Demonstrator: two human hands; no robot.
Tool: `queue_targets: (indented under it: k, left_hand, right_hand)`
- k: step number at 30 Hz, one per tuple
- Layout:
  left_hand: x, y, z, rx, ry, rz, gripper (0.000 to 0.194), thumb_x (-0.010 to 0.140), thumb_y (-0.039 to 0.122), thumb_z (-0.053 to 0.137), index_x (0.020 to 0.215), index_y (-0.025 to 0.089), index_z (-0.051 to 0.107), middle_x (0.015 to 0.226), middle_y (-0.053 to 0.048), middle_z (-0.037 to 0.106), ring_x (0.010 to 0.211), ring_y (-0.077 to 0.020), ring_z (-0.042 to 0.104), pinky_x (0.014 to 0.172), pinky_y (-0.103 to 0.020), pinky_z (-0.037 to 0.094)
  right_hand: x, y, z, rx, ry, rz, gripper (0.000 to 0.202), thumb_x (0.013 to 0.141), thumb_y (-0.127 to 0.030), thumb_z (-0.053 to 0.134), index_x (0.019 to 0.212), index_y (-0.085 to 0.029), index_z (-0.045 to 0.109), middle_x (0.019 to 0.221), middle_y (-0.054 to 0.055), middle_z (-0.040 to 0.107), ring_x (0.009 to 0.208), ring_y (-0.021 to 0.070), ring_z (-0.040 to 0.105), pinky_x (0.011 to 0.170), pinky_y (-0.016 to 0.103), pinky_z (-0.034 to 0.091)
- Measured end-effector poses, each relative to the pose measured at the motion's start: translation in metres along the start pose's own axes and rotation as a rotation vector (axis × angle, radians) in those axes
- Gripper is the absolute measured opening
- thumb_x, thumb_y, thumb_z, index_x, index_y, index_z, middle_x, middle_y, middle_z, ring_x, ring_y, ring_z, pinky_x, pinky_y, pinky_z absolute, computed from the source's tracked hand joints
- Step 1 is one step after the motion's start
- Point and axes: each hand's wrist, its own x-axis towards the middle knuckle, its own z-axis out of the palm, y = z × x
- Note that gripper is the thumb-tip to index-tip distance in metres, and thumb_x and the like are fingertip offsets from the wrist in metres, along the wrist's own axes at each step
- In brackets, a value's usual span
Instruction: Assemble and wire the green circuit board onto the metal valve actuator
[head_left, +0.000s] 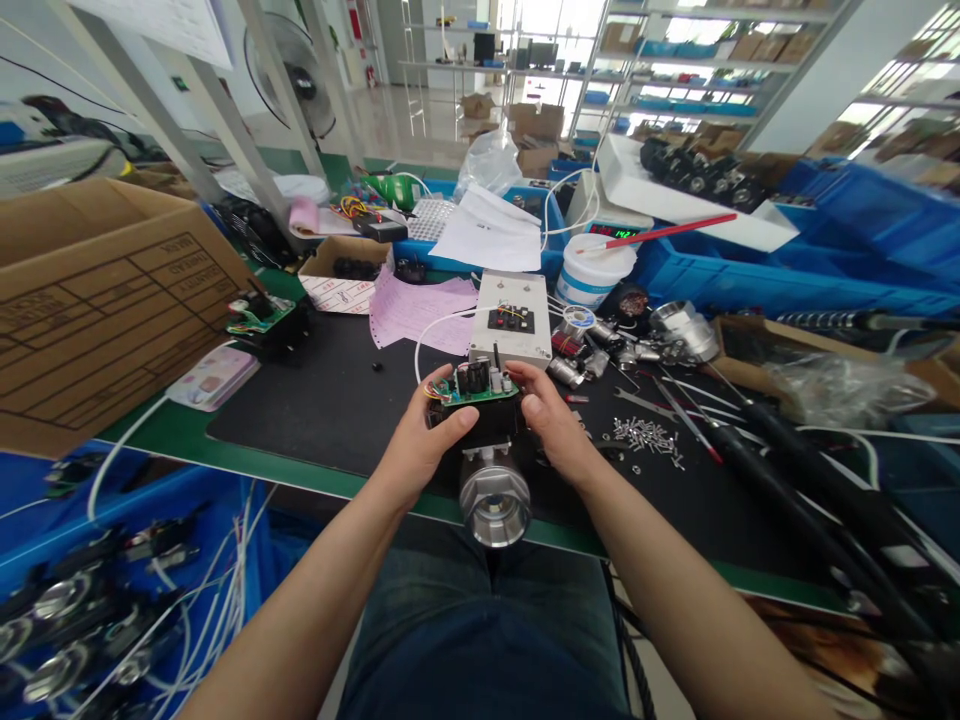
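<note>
Between my hands is a black housing with a green circuit board [487, 392] on its top and a hexagonal metal pipe fitting [495, 500] at its near end. Coloured wires show at the board's left side. My left hand [439, 425] is closed around the left side of the housing, its thumb lying along the near face. On the right side my right hand [551, 415] grips the same unit, fingertips near the board's corner. The fitting hangs over the table's front edge. Behind the board stands a white box with a small black switch panel [511, 319].
Loose screws [649, 436], a wrench [645, 403] and black-handled tools [772, 470] lie to the right. Another housing with a board [262, 320] sits by the cardboard box [112, 300] at left. A white tub [592, 270] stands behind. Lower left, a blue bin holds several units [75, 600].
</note>
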Motion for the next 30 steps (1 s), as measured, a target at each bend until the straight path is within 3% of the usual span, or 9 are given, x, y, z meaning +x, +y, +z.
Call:
queue_targets:
  k: [7, 11, 16, 22, 28, 30]
  left_hand:
    - [-0.011, 0.007, 0.001, 0.070, -0.062, 0.043, 0.081, 0.066, 0.044, 0.080, 0.132, 0.016, 0.044, 0.134, -0.012, 0.056, 0.126, -0.0296, 0.050, 0.111, -0.041, 0.033]
    - [-0.015, 0.010, 0.002, 0.168, -0.115, 0.072, 0.083, 0.067, 0.044, 0.079, 0.136, 0.016, 0.040, 0.133, -0.011, 0.058, 0.123, -0.0282, 0.053, 0.107, -0.039, 0.037]
    - [-0.016, 0.013, 0.006, 0.201, -0.128, 0.089, 0.080, 0.068, 0.044, 0.078, 0.134, 0.016, 0.042, 0.132, -0.011, 0.058, 0.122, -0.0285, 0.054, 0.106, -0.037, 0.039]
    - [-0.018, 0.013, 0.001, 0.212, -0.148, 0.084, 0.086, 0.067, 0.046, 0.078, 0.137, 0.016, 0.040, 0.134, -0.013, 0.057, 0.124, -0.0309, 0.052, 0.107, -0.040, 0.039]
    - [-0.046, -0.004, -0.021, 0.115, -0.238, 0.120, 0.099, 0.056, 0.044, 0.088, 0.141, 0.032, 0.038, 0.151, -0.007, 0.038, 0.136, -0.0324, 0.038, 0.111, -0.040, 0.035]
    - [-0.060, -0.011, -0.026, 0.086, -0.207, 0.117, 0.103, 0.046, 0.044, 0.092, 0.137, 0.036, 0.044, 0.150, -0.005, 0.040, 0.133, -0.0329, 0.043, 0.107, -0.038, 0.042]
  right_hand:
    - [-0.011, -0.007, -0.005, 0.002, -0.038, -0.010, 0.075, 0.082, -0.072, 0.057, 0.136, -0.025, 0.038, 0.134, 0.012, 0.046, 0.130, 0.0299, 0.041, 0.104, 0.046, 0.041]
    - [-0.018, -0.015, -0.005, 0.024, -0.068, -0.011, 0.078, 0.078, -0.070, 0.063, 0.138, -0.028, 0.035, 0.135, 0.012, 0.045, 0.124, 0.0299, 0.047, 0.103, 0.047, 0.041]
    - [-0.020, -0.013, -0.002, 0.031, -0.004, -0.015, 0.073, 0.079, -0.065, 0.066, 0.135, -0.029, 0.036, 0.130, 0.011, 0.046, 0.117, 0.0287, 0.052, 0.102, 0.048, 0.043]
    - [-0.025, -0.013, 0.003, 0.028, 0.029, -0.036, 0.074, 0.079, -0.064, 0.067, 0.136, -0.028, 0.035, 0.132, 0.011, 0.045, 0.128, 0.0298, 0.042, 0.103, 0.046, 0.042]
    - [-0.069, -0.015, 0.013, 0.002, -0.014, -0.117, 0.089, 0.077, -0.057, 0.075, 0.145, -0.033, 0.023, 0.146, 0.009, 0.031, 0.137, 0.0307, 0.032, 0.106, 0.043, 0.041]
    - [-0.088, -0.013, 0.016, -0.076, -0.019, -0.165, 0.094, 0.075, -0.057, 0.076, 0.148, -0.034, 0.019, 0.148, 0.008, 0.028, 0.136, 0.0325, 0.032, 0.110, 0.046, 0.035]
